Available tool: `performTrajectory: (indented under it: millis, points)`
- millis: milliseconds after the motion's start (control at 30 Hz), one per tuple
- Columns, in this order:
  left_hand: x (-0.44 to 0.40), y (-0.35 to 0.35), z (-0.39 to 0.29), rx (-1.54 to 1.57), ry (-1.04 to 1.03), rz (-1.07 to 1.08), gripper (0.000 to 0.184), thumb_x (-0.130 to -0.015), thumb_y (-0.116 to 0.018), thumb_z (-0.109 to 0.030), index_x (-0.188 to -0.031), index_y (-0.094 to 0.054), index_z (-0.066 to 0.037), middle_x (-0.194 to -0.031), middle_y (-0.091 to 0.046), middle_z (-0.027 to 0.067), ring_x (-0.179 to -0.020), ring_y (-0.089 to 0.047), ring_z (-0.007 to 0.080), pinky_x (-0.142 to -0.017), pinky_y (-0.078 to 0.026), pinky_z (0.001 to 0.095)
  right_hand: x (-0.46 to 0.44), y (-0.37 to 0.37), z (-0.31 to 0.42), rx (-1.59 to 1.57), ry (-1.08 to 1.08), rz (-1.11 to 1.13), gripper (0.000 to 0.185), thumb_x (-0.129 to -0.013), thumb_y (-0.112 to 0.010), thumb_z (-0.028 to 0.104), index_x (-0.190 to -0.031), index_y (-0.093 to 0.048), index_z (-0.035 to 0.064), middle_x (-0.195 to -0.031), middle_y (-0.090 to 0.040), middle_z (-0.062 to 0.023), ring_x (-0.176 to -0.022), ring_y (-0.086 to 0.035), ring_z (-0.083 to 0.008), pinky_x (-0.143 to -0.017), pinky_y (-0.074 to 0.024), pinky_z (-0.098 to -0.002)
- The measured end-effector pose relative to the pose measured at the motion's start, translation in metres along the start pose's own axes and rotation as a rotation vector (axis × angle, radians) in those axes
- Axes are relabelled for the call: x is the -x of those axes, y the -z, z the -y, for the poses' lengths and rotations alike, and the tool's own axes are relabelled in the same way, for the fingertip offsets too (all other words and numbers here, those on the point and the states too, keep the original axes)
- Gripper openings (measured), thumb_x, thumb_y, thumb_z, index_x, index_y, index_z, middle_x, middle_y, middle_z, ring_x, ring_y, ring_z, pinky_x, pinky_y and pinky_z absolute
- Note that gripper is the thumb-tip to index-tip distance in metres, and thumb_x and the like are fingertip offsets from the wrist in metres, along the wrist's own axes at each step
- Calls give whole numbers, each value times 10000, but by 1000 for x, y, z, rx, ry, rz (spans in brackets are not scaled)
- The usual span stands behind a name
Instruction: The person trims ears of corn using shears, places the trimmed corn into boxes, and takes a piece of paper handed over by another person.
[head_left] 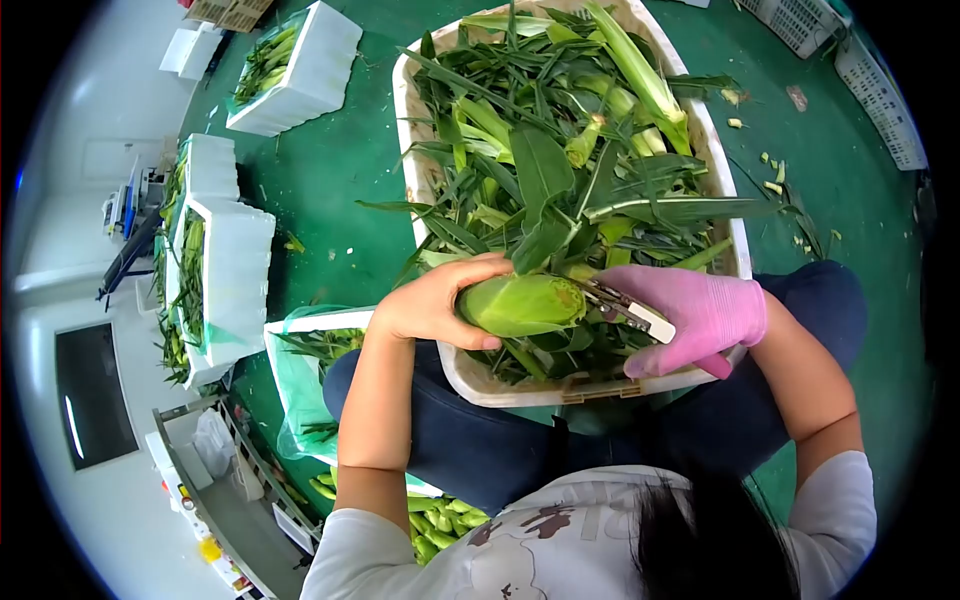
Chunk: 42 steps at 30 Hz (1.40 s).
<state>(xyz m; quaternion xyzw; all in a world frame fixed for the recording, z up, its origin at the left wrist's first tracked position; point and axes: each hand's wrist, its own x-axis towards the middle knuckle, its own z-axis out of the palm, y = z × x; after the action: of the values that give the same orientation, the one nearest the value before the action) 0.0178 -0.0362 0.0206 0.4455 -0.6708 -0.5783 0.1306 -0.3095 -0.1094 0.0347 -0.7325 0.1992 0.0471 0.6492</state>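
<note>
My bare left hand [432, 300] is wrapped round a green ear of corn [522, 305], still in its husk, with its cut end turned to the right. My right hand [690, 312], in a pink glove, is closed on a cutting tool [632, 312] with a metal body and a pale handle end. The tool's tip lies against or just beside the cut end of the corn; its exact kind is unclear. Both hands are over the near end of a large white tub [735, 225] heaped with corn leaves and husks [545, 165].
White foam boxes [235, 275] filled with corn stand on the green floor at left, another foam box [335, 55] farther back. A box with a green plastic liner [300, 400] is by my left knee. Several ears of corn [440, 525] lie beside me. Grey crates [880, 95] stand at far right.
</note>
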Motion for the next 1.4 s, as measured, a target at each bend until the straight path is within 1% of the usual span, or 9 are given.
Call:
performTrajectory:
  millis: [300, 600, 733, 767, 833, 1100, 1233, 1300, 1400]
  points:
    - [7, 7, 7, -69, -83, -105, 815, -578, -887, -231, -1308, -589, -25, -1363, -547, 168, -1300, -474, 321, -1110, -336, 403, 7, 5, 10, 53, -70, -61, 809, -718, -748, 405, -1315, -472, -66, -1161, -590, -259, -1066, -590, -384, -929, -479, -393]
    - [-5, 0, 3, 19, -99, 181, 770, -576, -889, -211, -1261, -605, -4, -1239, -621, 144, -1189, -559, 262, -1026, -420, 347, -12, -23, -14, 379, 258, -216, 740, -691, -748, 319, -1304, -491, -6, -1150, -567, -243, -1077, -560, -390, -926, -475, -425]
    - [-4, 2, 14, 363, 155, 323, 864, -468, -950, -155, -1230, -589, 33, -1280, -599, 142, -1173, -568, 237, -971, -483, 395, -17, -25, -6, 121, 235, -72, 645, -707, -745, 305, -1227, -524, -6, -925, -627, -167, -869, -631, -302, -785, -509, -369]
    - [0, -9, 17, 609, -22, 159, 763, -569, -916, -234, -1202, -606, 58, -1111, -693, 109, -993, -657, 193, -922, -499, 333, -15, -22, 0, 45, 191, -56, 569, -718, -744, 302, -1161, -559, -3, -792, -639, -112, -735, -650, -243, -703, -514, -333]
    - [-2, -4, 38, 632, -110, 245, 900, -563, -903, -298, -1292, -530, 75, -1209, -648, 166, -1088, -628, 231, -972, -475, 361, -14, -15, 1, -123, 106, -3, 498, -734, -736, 298, -1116, -584, 17, -777, -635, -80, -700, -620, -169, -684, -498, -306]
    - [-5, -17, 34, 827, -54, 80, 1070, -614, -812, -428, -1427, -347, 90, -1347, -504, 286, -1243, -513, 369, -1058, -395, 435, -17, -43, -7, -1135, 111, 114, 456, -774, -694, 204, -1164, -569, 5, -927, -620, -45, -877, -592, -135, -776, -490, -283]
    - [-9, -23, 28, 829, -70, 68, 990, -637, -812, -416, -1389, -415, 91, -1309, -552, 237, -1203, -546, 311, -1034, -413, 398, -11, -27, 3, -503, 30, -122, 261, -793, -699, 193, -969, -630, 13, -747, -616, -11, -621, -577, -96, -596, -484, -246]
    - [-13, -28, 19, 727, 37, -22, 957, -630, -828, -423, -1357, -468, 85, -1271, -594, 173, -1158, -570, 241, -1006, -430, 352, -16, -27, -7, -776, -75, -126, 258, -823, -714, 252, -890, -608, 26, -741, -632, -36, -578, -577, -134, -651, -492, -259]
    - [-29, -37, 4, 639, 86, -286, 830, -673, -831, -367, -1311, -516, 60, -1201, -625, 111, -1089, -588, 193, -964, -452, 326, -22, -24, -16, -1273, -39, -452, 238, -871, -682, 294, -946, -607, 81, -848, -631, -39, -820, -630, -162, -753, -529, -324]
